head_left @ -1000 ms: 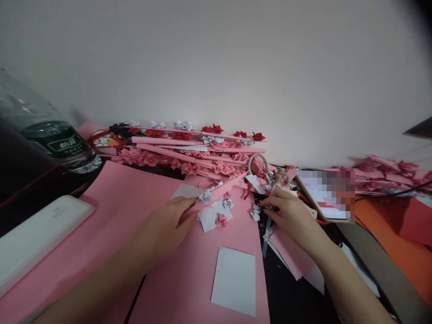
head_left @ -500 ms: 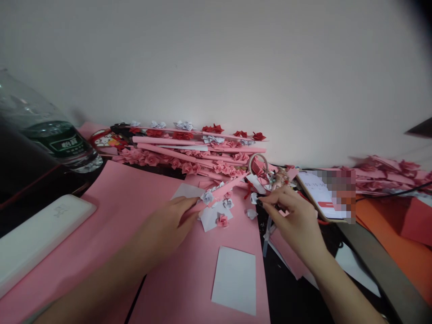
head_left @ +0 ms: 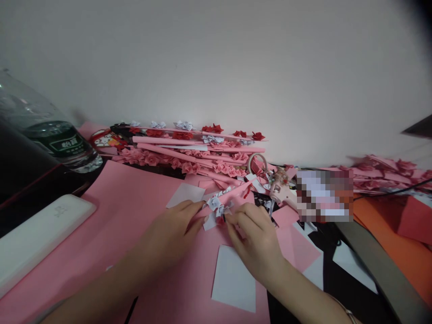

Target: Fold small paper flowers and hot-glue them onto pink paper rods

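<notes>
My left hand point(head_left: 177, 225) is closed around the lower end of a rolled pink paper stick point(head_left: 239, 191), which slants up to the right. White paper flowers point(head_left: 213, 202) sit along that stick. The fingertips of my right hand point(head_left: 258, 236) are pinched on a small white paper flower point(head_left: 221, 210), close against the stick beside the others. Partly hidden under it, a pink paper flower point(head_left: 219, 220) lies near a white slip. A blank white paper square point(head_left: 233, 279) rests on the pink sheet point(head_left: 175, 288) below my hands.
Finished flower sticks point(head_left: 189, 157) are piled along the wall. A tape roll point(head_left: 257, 164) and a pale pink glue gun point(head_left: 282, 192) lie right of centre, near a blurred-out phone. A water bottle point(head_left: 64, 144) and a white case point(head_left: 47, 238) stand left; orange paper point(head_left: 388, 234) lies right.
My right hand has moved left with the white flower, from beside the glue gun to the stick. The glue gun and pink papers behind it now show. My left hand has barely moved.
</notes>
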